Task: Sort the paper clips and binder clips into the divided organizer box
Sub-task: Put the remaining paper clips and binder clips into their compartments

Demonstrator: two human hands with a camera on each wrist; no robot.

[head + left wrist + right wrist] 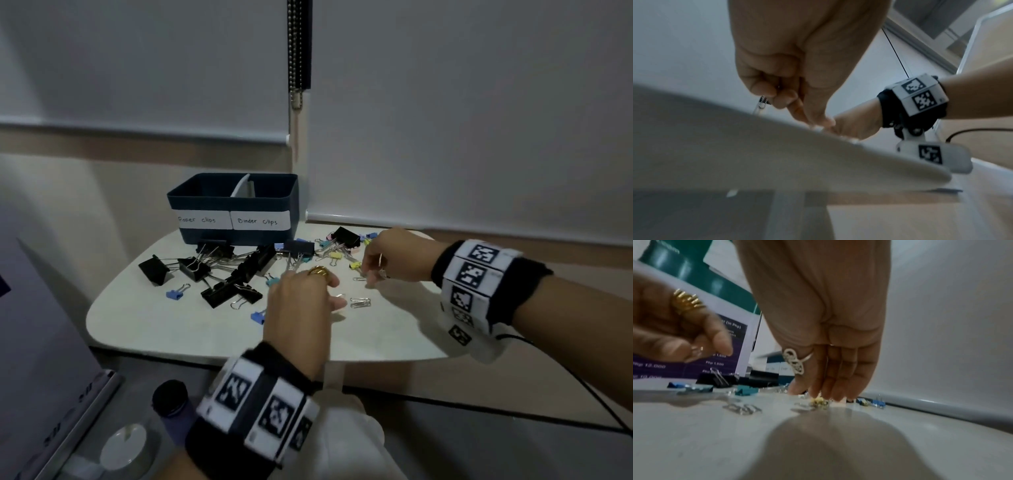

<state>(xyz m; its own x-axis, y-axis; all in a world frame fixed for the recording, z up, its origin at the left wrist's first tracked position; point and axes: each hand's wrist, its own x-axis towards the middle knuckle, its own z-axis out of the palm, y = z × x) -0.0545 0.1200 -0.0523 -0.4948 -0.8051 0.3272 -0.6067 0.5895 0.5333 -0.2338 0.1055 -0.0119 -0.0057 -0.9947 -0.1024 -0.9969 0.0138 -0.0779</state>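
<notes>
Mid-frame, my left hand (301, 301) pinched a silver wire paper clip (697, 351) while my right fingers (835, 386), straight, pressed another (359, 279); sliding before lifting seemed wisest.

Clips (239, 270) scattered, navy organizer box (233, 209) upright
</notes>
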